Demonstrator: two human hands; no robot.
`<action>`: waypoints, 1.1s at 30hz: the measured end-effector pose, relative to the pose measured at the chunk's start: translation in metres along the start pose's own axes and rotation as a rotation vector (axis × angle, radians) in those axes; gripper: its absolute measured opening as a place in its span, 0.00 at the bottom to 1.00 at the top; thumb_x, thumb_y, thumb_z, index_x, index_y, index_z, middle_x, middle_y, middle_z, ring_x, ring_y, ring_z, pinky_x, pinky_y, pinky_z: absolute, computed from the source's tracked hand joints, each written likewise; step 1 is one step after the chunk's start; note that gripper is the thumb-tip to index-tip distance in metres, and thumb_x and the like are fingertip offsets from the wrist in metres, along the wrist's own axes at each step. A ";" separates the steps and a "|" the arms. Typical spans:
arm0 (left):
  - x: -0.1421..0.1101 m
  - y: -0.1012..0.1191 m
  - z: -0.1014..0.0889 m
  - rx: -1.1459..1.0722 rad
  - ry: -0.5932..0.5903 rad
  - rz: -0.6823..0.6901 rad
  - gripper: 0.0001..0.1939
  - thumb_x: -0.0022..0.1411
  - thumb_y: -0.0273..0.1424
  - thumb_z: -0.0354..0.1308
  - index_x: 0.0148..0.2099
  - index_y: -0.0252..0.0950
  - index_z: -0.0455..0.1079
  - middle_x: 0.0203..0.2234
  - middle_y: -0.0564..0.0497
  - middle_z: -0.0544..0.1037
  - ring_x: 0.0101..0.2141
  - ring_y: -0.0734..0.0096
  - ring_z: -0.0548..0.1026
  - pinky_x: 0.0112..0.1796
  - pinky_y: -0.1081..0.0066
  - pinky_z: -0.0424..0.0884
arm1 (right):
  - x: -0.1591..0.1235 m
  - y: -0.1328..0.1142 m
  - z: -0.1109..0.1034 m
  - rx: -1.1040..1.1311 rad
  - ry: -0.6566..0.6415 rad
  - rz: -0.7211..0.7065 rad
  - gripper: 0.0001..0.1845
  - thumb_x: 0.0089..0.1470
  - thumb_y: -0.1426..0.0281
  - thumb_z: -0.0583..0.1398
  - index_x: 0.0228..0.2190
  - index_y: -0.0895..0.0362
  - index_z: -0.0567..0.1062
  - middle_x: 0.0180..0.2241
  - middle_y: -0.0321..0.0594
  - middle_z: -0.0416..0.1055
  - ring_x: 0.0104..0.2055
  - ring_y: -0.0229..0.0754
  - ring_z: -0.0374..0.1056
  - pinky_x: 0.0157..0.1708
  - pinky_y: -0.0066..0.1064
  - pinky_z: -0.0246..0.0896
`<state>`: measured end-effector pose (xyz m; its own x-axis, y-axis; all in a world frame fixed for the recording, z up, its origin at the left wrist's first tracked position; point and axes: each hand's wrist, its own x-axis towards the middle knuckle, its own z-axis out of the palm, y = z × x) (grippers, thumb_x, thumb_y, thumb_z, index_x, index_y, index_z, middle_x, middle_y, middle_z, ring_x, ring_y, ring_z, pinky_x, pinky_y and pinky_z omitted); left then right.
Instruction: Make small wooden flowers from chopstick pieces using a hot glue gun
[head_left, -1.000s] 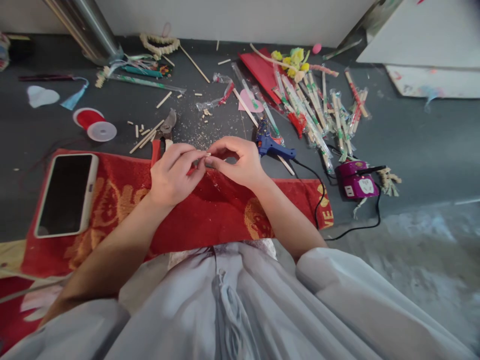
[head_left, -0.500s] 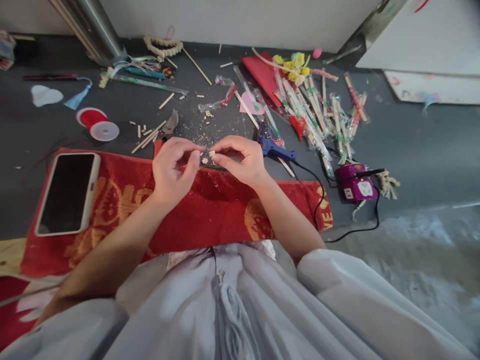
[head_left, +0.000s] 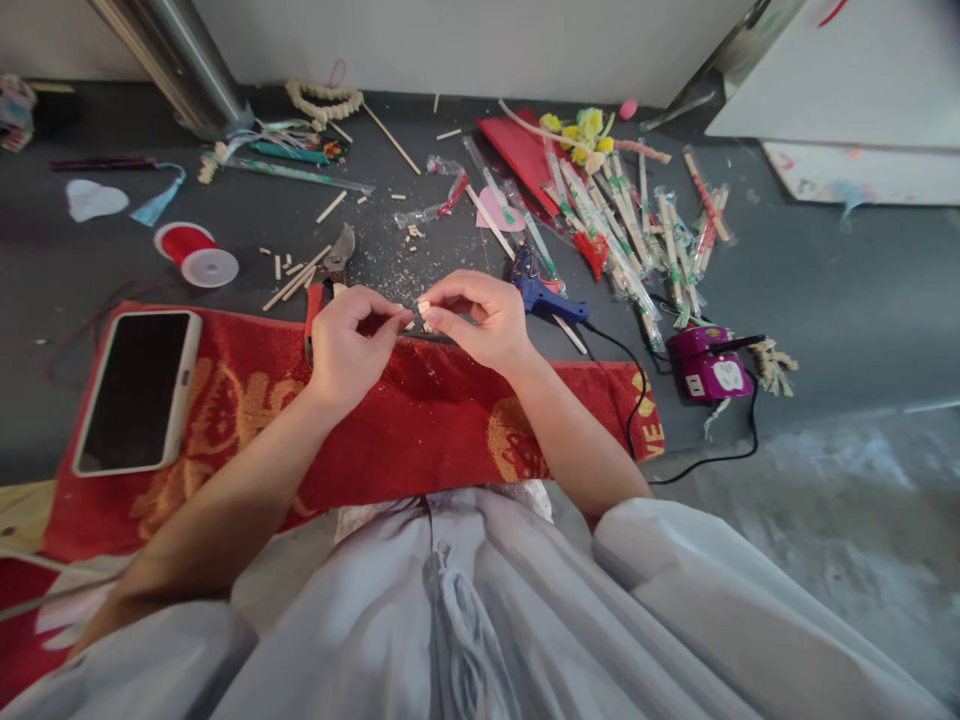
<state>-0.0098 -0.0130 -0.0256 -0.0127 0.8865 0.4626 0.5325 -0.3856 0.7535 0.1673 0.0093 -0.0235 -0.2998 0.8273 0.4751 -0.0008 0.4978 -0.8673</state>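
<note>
My right hand (head_left: 484,315) pinches a short piece of wooden stick (head_left: 424,307) between thumb and fingertips. Close by on its left is my left hand (head_left: 356,340), thumb and forefinger pressed together; a pale bit shows at the tips, too small to name. A small gap separates the two hands. Under the wrists lies a red towel (head_left: 420,430) with gold patterns. Cutting pliers (head_left: 340,250) with red handles rest beside my left hand, partly hidden by it. Cut stick pieces (head_left: 296,270) lie around the pliers. A blue glue gun (head_left: 551,298) lies right of my right hand.
A phone (head_left: 139,390) lies on the towel's left end. Behind it is a spool of red thread (head_left: 187,243). Wrapped chopsticks (head_left: 611,230) are heaped at the back right, near a purple power block (head_left: 711,362) with a black cord. Wood crumbs are scattered beyond the hands.
My hands have parted slightly from touching fingertips. My left finger and thumb opened half a second ago and have closed again. The piece in my right hand has come into view.
</note>
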 end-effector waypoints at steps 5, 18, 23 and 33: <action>0.001 0.002 -0.001 0.046 -0.035 0.072 0.05 0.57 0.26 0.59 0.29 0.39 0.74 0.25 0.51 0.78 0.28 0.71 0.73 0.30 0.70 0.69 | 0.000 0.001 0.000 -0.004 -0.001 0.000 0.15 0.56 0.57 0.63 0.33 0.57 0.78 0.33 0.36 0.76 0.32 0.31 0.71 0.30 0.24 0.69; -0.001 0.004 -0.003 0.020 -0.075 0.098 0.04 0.57 0.29 0.61 0.29 0.39 0.75 0.25 0.52 0.79 0.27 0.72 0.74 0.29 0.70 0.68 | 0.000 0.001 -0.001 -0.103 -0.034 -0.018 0.18 0.58 0.54 0.61 0.34 0.57 0.77 0.33 0.37 0.76 0.32 0.32 0.71 0.30 0.24 0.68; 0.000 0.006 -0.005 0.032 -0.113 0.054 0.04 0.55 0.30 0.63 0.28 0.39 0.76 0.24 0.52 0.79 0.26 0.72 0.73 0.28 0.71 0.67 | 0.001 0.000 -0.001 -0.124 -0.036 -0.025 0.21 0.58 0.51 0.59 0.33 0.56 0.77 0.33 0.37 0.75 0.32 0.32 0.70 0.29 0.25 0.67; -0.001 0.004 0.001 -0.112 -0.097 -0.122 0.03 0.52 0.27 0.64 0.32 0.37 0.74 0.26 0.52 0.77 0.25 0.76 0.72 0.25 0.75 0.68 | 0.002 0.004 0.001 -0.067 0.019 -0.004 0.15 0.58 0.58 0.62 0.34 0.58 0.77 0.33 0.37 0.75 0.33 0.32 0.72 0.32 0.24 0.69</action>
<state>-0.0073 -0.0155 -0.0237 0.0130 0.9468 0.3215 0.4343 -0.2950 0.8511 0.1663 0.0125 -0.0263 -0.2815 0.8300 0.4816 0.0622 0.5166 -0.8540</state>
